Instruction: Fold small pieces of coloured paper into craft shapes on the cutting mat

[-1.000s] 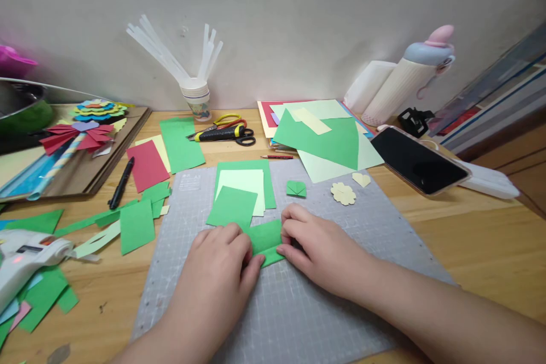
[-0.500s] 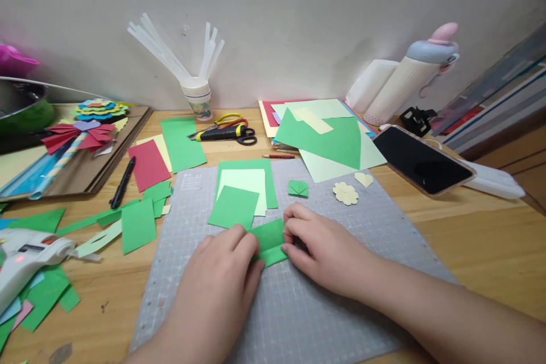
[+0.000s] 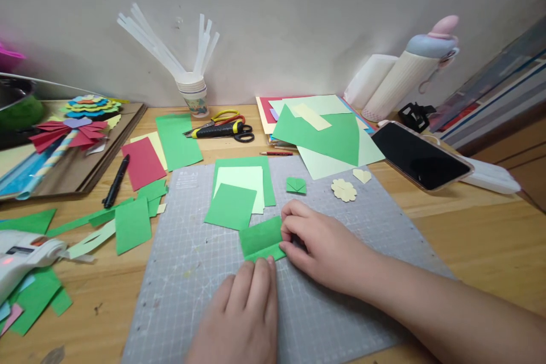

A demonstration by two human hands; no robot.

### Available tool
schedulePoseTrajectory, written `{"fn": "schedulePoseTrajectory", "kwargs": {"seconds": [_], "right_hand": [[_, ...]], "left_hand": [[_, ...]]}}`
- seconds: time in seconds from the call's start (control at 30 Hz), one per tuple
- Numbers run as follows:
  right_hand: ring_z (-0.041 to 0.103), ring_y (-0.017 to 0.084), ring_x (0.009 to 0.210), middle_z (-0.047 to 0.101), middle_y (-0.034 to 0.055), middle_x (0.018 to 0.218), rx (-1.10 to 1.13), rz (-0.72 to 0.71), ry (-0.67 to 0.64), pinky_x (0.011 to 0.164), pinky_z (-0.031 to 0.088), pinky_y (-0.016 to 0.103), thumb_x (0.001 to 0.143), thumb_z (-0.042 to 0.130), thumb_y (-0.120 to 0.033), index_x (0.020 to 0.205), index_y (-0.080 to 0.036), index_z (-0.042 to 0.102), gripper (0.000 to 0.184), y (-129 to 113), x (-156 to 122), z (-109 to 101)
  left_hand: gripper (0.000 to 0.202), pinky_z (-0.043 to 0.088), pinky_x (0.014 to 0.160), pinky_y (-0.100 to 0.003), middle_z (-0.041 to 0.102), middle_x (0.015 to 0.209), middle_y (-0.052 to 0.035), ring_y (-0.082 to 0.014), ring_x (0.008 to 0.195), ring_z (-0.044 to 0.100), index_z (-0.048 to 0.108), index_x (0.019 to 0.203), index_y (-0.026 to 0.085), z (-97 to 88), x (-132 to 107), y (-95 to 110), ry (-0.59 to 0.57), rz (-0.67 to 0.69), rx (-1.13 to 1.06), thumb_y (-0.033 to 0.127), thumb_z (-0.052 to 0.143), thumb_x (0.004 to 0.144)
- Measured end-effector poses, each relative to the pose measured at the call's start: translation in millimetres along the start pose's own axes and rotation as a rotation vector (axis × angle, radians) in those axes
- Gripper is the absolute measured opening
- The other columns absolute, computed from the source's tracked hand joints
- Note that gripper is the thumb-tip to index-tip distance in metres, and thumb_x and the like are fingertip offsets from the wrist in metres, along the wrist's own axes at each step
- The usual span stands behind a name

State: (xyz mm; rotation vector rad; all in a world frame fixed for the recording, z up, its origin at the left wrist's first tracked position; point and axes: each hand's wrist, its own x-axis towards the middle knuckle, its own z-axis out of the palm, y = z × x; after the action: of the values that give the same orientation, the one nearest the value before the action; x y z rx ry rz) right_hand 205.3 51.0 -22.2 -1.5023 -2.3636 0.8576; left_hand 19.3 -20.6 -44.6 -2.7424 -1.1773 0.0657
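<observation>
A folded piece of green paper point(image 3: 261, 234) lies on the grey cutting mat point(image 3: 341, 318), with a narrow fold along its near edge. My right hand point(image 3: 318, 239) pinches its right end between thumb and fingers. At the near edge, the fingertips of my left hand point(image 3: 245, 313) touch the fold, the fingers stretched out and close together. Just beyond lies a green square sheet point(image 3: 230, 206), overlapping a pale green sheet point(image 3: 249, 179). A small folded green paper heart point(image 3: 296, 185) rests farther back, left of a cream paper flower point(image 3: 343, 190) and a cream heart point(image 3: 362, 176).
Left are a glue gun point(image 3: 29, 250), green scraps point(image 3: 40, 296) and a black pen point(image 3: 116, 182). At the back stand a paper cup point(image 3: 193, 96) with strips, scissors point(image 3: 244, 133) and stacked paper point(image 3: 324, 136). A phone point(image 3: 422, 156) and bottle point(image 3: 403, 82) are right.
My left hand has let go of the paper's left end and moved down to its near edge, fingers straightened. My right hand keeps its pinch. The view has shifted slightly.
</observation>
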Motion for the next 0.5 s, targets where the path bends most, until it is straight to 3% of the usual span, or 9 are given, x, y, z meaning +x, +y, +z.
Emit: {"fn": "schedulePoseTrajectory", "kwargs": {"seconds": [0.23, 0.5], "right_hand": [[0.053, 0.013, 0.076, 0.053, 0.0022, 0.096, 0.002, 0.000, 0.003, 0.068, 0.041, 0.027, 0.082, 0.051, -0.013, 0.075, -0.017, 0.053, 0.008, -0.6, -0.5, 0.6], [0.053, 0.013, 0.075, 0.052, 0.0015, 0.095, 0.010, 0.004, 0.007, 0.067, 0.041, 0.027, 0.081, 0.051, -0.013, 0.075, -0.017, 0.053, 0.008, 0.6, -0.3, 1.4]], "left_hand": [[0.044, 0.045, 0.076, -0.031, 0.066, 0.119, -0.0057, -0.0220, 0.104, 0.056, 0.059, 0.125, 0.014, 3.7, -1.0, 6.6, 0.086, -0.050, 0.035, 0.014, 0.034, 0.089], [0.044, 0.045, 0.075, -0.032, 0.066, 0.120, -0.0064, -0.0226, 0.104, 0.055, 0.056, 0.128, 0.013, 8.1, 1.4, 4.1, 0.077, -0.055, 0.007, 0.020, 0.033, 0.091]]}}
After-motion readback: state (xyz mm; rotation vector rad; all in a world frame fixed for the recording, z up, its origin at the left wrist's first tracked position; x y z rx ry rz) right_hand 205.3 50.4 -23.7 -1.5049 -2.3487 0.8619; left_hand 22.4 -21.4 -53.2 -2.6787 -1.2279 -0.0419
